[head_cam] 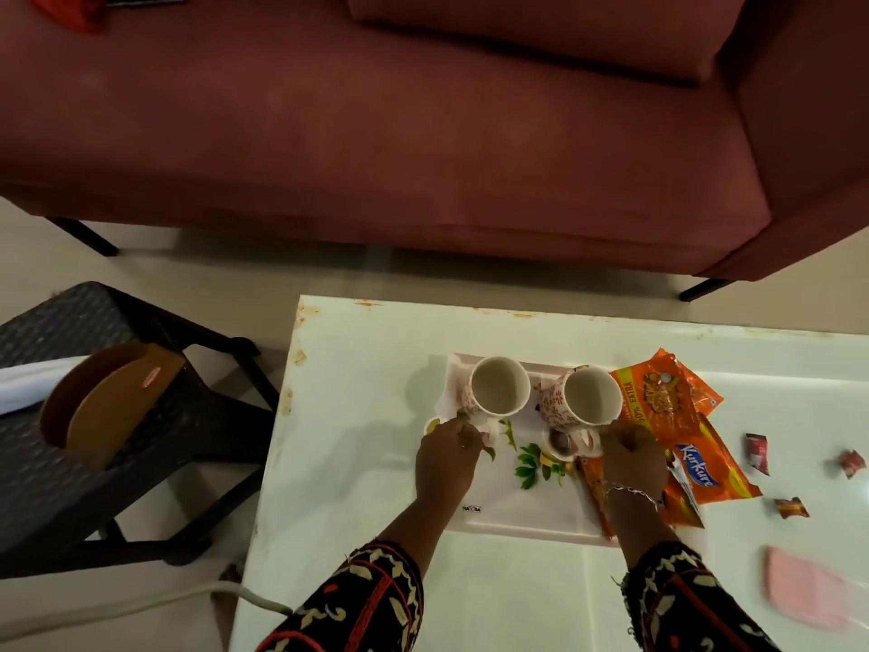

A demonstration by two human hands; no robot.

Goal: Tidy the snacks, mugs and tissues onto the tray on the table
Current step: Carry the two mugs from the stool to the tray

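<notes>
Left grip [446, 458] curls its fingers round the handle of the left mug [498, 385]. Right grip [630, 456] looks closed the same way on the handle of the right mug [588, 395], less clear. Both mugs stand upright on the far half of the tray [517, 510], so mugs look done or nearly.

A tissue [449, 392] sits under the left mug at the tray's far-left corner, hanging over the rim. Orange snack packets [696, 468] overlap the tray's right rim, mostly off it on the counter [367, 534]: need pulling in.

Three small wrapped sweets [757, 454] lie well right of the tray, untouched. A pink blurred thing [804, 585] lies near-right of the tray; can't tell what it is.

Judgement: roughly halfway.
</notes>
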